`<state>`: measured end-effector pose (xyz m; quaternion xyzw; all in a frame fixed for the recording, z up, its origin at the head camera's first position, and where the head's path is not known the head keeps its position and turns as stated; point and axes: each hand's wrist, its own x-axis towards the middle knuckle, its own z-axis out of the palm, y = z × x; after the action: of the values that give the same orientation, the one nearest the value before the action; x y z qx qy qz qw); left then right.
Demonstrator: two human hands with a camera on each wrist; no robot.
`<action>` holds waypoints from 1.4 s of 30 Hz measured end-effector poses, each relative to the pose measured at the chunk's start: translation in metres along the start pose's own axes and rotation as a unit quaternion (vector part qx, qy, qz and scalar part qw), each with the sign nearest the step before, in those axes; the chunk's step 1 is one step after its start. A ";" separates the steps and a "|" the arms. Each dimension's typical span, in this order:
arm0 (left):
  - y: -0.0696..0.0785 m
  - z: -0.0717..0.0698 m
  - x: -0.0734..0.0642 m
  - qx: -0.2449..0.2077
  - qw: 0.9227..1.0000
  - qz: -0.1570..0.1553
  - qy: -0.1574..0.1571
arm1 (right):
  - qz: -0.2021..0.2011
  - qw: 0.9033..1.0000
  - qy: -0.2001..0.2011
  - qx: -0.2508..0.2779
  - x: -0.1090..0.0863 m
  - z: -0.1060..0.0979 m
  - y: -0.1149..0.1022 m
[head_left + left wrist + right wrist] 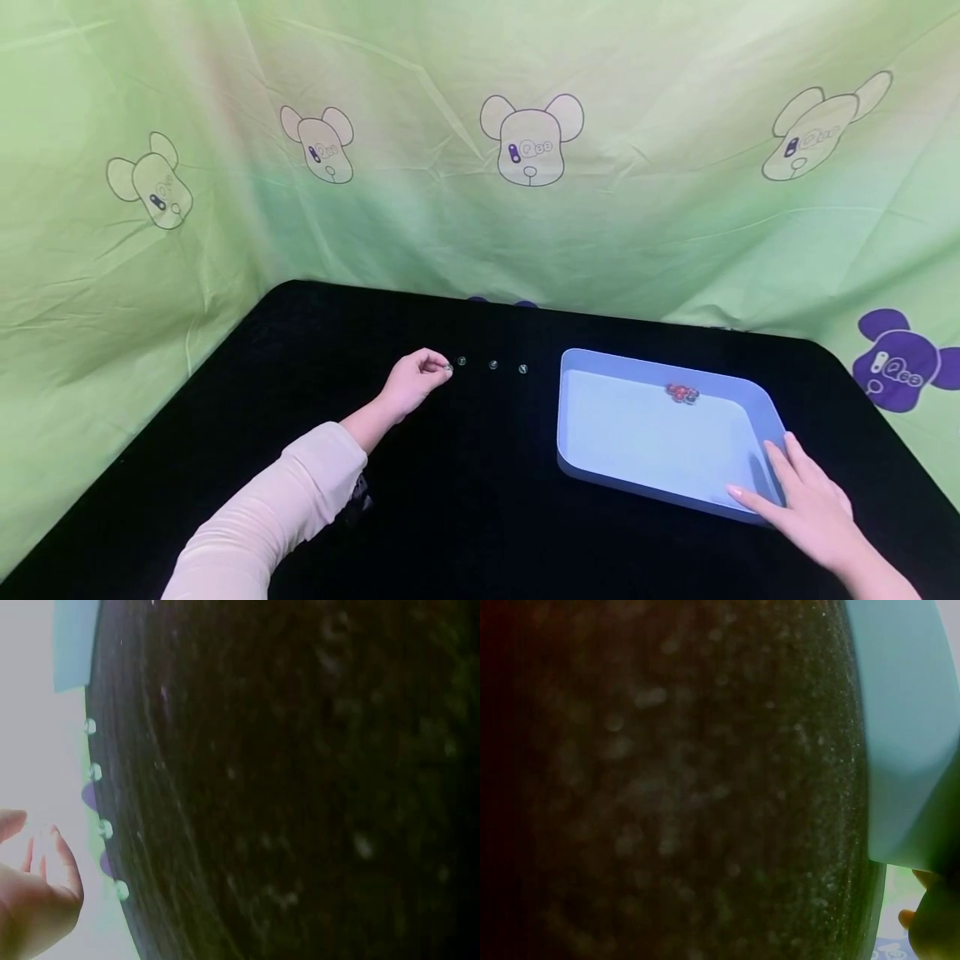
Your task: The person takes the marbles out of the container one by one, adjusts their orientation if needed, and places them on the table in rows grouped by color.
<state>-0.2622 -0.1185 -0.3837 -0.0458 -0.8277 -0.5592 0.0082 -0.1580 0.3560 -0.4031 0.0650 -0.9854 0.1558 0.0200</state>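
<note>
Thumb and fingertips of my left hand (415, 382) pinch a small clear glass marble (448, 367) above the black table. Beside it, clear marbles (492, 364) stand spaced out in a row. The left wrist view shows several marbles (105, 829) on the cloth, with the left hand (37, 900) raised near them; the glare there blurs what it holds. On the right lies a shallow blue tray (637, 450). My right hand (810, 508) rests over its near right corner, fingers fairly straight along the rim. Red and clear marbles (681, 393) cluster near the tray's far wall.
A black cloth (465, 517) covers the table. Green curtains (420, 208) printed with bear heads hang behind and at both sides. Near the left forearm is a small dark object (362, 496), too dim to make out.
</note>
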 end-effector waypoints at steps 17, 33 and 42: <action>-0.019 -0.020 0.013 0.032 0.998 -0.028 0.052 | 0.002 1.000 0.002 0.002 -0.002 0.000 -0.001; -0.028 -0.038 0.029 0.079 0.993 -0.029 0.079 | -0.003 1.000 0.012 0.005 -0.005 0.000 -0.003; -0.143 -0.040 0.099 0.091 0.993 0.019 0.077 | 0.003 1.000 0.001 0.004 -0.004 -0.002 -0.002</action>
<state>-0.3742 -0.2023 -0.4945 -0.0175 -0.8710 -0.4833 0.0861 -0.1540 0.3548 -0.4011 0.0623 -0.9850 0.1594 0.0203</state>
